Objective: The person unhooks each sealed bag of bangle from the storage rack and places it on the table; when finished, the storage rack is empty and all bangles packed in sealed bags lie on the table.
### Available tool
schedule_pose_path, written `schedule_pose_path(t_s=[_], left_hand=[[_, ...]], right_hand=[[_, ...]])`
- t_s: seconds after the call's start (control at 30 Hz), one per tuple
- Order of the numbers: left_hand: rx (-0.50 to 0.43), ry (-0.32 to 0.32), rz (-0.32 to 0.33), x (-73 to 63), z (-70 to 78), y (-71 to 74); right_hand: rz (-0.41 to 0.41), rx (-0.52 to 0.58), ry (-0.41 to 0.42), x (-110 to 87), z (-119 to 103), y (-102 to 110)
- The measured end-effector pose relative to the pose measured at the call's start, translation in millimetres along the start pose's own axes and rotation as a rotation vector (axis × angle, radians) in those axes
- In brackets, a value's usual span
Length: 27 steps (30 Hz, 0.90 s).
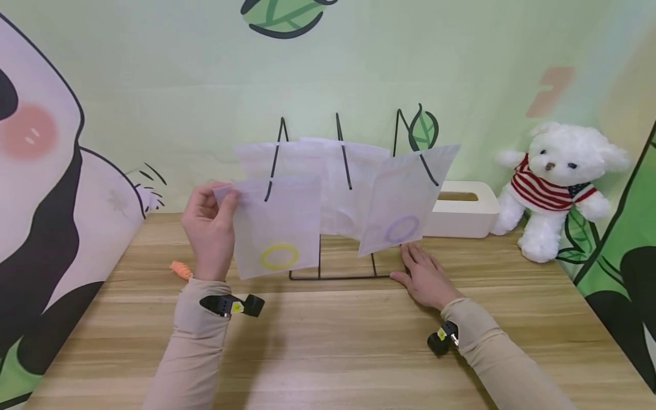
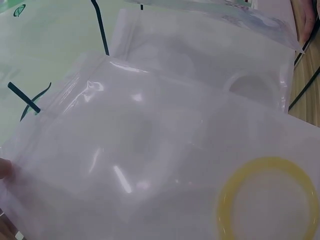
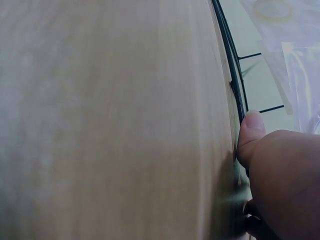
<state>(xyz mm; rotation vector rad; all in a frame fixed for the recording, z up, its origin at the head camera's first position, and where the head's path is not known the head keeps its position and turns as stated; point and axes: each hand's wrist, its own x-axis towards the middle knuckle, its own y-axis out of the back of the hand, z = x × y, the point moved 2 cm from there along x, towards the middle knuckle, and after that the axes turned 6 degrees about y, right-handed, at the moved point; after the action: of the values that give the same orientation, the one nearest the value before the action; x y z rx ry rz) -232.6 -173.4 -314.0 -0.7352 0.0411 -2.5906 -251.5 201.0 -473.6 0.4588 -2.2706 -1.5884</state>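
My left hand [image 1: 207,222] pinches the upper left corner of a translucent plastic bag [image 1: 279,225] with a yellow ring [image 1: 279,257] inside or printed near its bottom. This bag hangs on a slanted prong of a black wire rack [image 1: 353,278]; behind it on the same prong is another bag [image 1: 251,156]. A middle bag [image 1: 343,193] and a right-hand bag [image 1: 400,188] with a purple ring [image 1: 402,229] hang on the other prongs. At the rack's front right base corner, my right hand [image 1: 430,279] holds the wire between thumb and fingers. In the left wrist view the yellow-ring bag [image 2: 125,130] looks flat.
A white tissue box [image 1: 463,219] stands behind the rack on the right, beside a white teddy bear [image 1: 558,182] in a striped shirt. A small orange object [image 1: 181,270] lies left of my left wrist. The wooden table [image 1: 333,347] meets a panda-patterned wall.
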Motion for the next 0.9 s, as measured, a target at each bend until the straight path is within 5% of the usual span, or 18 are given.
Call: schedule_pose_path(t_s=[0.9], left_hand=[[0.022, -0.006, 0.005, -2.0, 2.8, 3.1]], right_hand=[[0.026, -0.023, 0.005, -0.2, -0.1, -0.2]])
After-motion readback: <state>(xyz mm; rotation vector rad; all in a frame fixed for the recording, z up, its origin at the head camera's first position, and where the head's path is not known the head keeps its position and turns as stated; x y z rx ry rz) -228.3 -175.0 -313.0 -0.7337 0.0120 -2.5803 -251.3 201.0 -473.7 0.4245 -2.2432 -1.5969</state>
